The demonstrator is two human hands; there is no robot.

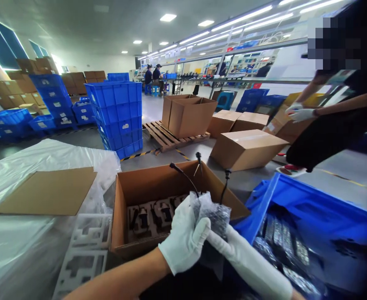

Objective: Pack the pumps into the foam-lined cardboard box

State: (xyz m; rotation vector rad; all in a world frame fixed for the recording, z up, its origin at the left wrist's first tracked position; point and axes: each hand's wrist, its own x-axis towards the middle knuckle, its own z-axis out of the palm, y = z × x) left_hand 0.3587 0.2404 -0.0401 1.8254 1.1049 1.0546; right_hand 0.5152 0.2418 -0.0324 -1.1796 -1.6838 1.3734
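Gripping bagged parts [213, 214], both gloved hands, left hand [183, 241], right hand [230, 246]; open carton [139, 187] below, warehouse floor [152, 106].

A: What's in the white cloth gloves of the left hand [183, 241] and right hand [233, 254]?
B: Crinkly glossy plastic bag [213, 214]. Matt cardboard box [158, 187] just beyond; smooth blue plastic crate [311, 204] beside the right hand.
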